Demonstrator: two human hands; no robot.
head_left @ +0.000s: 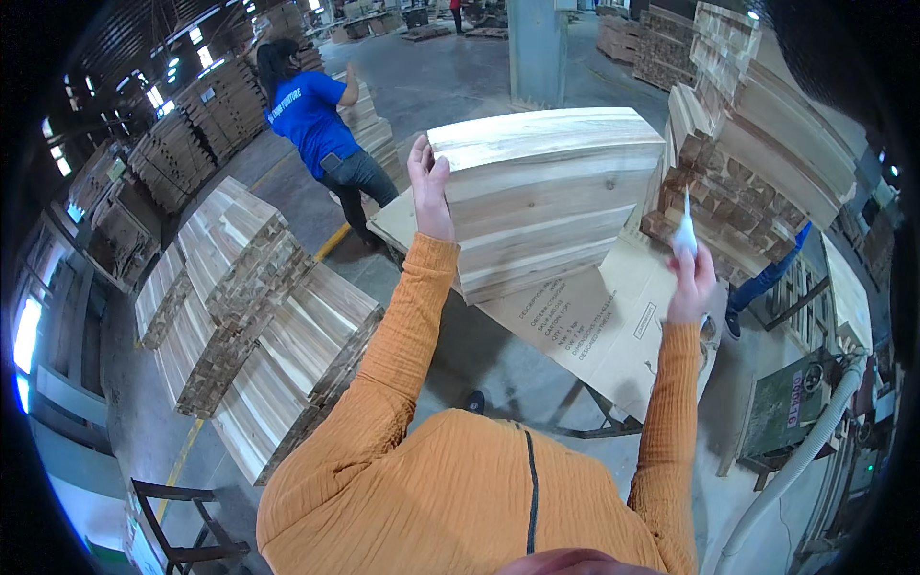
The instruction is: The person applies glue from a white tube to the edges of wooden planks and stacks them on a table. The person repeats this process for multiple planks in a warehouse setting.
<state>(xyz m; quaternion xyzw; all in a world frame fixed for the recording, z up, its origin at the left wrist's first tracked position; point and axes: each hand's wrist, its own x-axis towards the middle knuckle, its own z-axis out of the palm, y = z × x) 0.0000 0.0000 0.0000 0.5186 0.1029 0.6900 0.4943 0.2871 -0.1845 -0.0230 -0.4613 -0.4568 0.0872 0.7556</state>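
Note:
My left hand (431,187) is closed on the upper left corner of a wooden panel (537,225) made of joined pale and brown strips. The panel stands tilted up over a table covered with cardboard (613,335). Along its top edge runs a brighter wooden face (546,134); I cannot tell whether this is a separate board. In my right hand (692,283) is a small white squeeze bottle (685,233), its thin nozzle pointing up. The bottle is to the right of the panel, apart from it.
Stacked wooden panels stand on the floor at left (259,316). A taller stack (747,163) rises behind the table's right side. A person in a blue shirt (311,110) stands beyond the table. At right are a green machine (791,402) and a pale hose (800,465).

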